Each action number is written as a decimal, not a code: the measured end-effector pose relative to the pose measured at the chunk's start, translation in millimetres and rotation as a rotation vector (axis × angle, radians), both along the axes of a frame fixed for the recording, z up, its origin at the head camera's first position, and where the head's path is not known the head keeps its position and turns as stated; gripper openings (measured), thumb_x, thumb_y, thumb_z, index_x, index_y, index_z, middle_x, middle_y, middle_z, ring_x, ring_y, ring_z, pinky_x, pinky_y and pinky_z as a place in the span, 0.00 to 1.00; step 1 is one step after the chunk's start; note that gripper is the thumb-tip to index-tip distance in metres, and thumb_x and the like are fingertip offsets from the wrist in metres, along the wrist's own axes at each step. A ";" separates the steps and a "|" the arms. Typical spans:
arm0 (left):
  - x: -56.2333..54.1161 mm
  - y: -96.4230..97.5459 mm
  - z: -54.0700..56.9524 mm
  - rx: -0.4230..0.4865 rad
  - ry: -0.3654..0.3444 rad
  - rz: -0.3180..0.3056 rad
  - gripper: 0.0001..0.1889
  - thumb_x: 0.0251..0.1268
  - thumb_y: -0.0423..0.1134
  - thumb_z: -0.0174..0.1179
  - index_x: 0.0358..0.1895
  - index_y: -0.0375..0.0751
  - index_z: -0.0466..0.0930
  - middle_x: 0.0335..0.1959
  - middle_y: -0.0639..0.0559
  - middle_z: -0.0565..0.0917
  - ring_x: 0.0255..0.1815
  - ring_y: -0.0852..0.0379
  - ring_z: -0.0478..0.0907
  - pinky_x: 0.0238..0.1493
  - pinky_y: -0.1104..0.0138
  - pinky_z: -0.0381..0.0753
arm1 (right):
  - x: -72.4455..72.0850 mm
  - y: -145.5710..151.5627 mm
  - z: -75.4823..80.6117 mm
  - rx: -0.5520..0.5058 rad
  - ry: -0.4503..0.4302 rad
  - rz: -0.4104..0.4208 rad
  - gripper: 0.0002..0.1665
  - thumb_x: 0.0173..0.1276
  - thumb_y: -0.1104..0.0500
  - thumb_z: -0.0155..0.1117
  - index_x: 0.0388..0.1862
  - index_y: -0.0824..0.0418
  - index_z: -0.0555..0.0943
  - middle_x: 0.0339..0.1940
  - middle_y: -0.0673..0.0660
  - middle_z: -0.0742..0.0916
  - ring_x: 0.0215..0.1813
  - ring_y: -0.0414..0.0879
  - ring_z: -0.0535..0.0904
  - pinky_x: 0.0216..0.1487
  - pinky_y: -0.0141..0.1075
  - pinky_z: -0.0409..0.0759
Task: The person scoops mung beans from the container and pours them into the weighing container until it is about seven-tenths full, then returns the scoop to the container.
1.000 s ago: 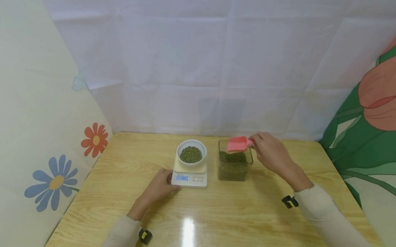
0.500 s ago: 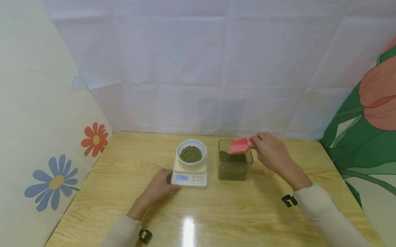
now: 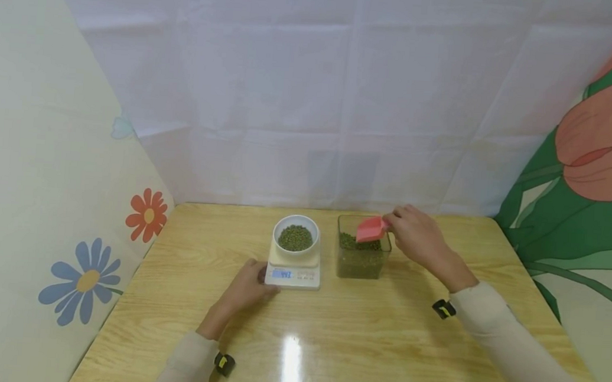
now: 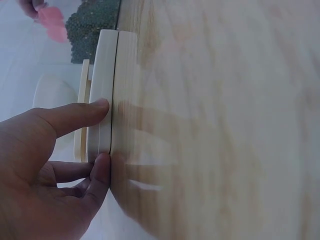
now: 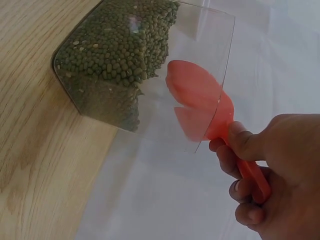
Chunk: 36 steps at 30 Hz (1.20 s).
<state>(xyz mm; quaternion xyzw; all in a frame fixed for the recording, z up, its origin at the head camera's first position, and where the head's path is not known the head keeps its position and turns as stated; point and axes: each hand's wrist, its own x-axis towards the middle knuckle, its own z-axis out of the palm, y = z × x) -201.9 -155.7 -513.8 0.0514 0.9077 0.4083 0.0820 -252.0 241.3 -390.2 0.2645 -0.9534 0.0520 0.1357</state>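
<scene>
My left hand holds the front left corner of a white kitchen scale, its thumb and fingers against the sides in the left wrist view. A white bowl of green mung beans stands on the scale's platform, and the display is lit. To the right is a clear square container, partly filled with mung beans. Over its mouth my right hand grips a red scoop by the handle. The scoop's head tilts down inside the rim, above the beans, in the right wrist view.
Scale and container sit near the back of the wood-grain table. Behind them hangs a white cloth. Flower-printed panels flank the table on both sides.
The scoop has shifted slightly right and tipped lower into the container, turned by my right hand. My left hand, the scale and the bowl have stayed in place.
</scene>
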 end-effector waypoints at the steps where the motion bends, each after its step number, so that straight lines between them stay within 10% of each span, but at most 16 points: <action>1: 0.0 -0.1 -0.1 -0.001 0.000 0.000 0.33 0.55 0.40 0.80 0.65 0.34 0.82 0.49 0.43 0.77 0.48 0.51 0.75 0.59 0.50 0.82 | -0.6 -0.5 -0.6 0.006 0.001 0.000 0.12 0.68 0.69 0.73 0.50 0.68 0.88 0.41 0.62 0.89 0.43 0.56 0.83 0.46 0.47 0.86; 36: 0.9 -0.7 -0.4 0.000 0.009 -0.005 0.34 0.56 0.40 0.80 0.67 0.33 0.81 0.50 0.44 0.78 0.49 0.51 0.75 0.61 0.48 0.83 | -9.9 -14.2 -5.2 0.094 -0.080 -0.027 0.11 0.68 0.65 0.75 0.47 0.67 0.90 0.36 0.59 0.87 0.37 0.51 0.79 0.39 0.42 0.83</action>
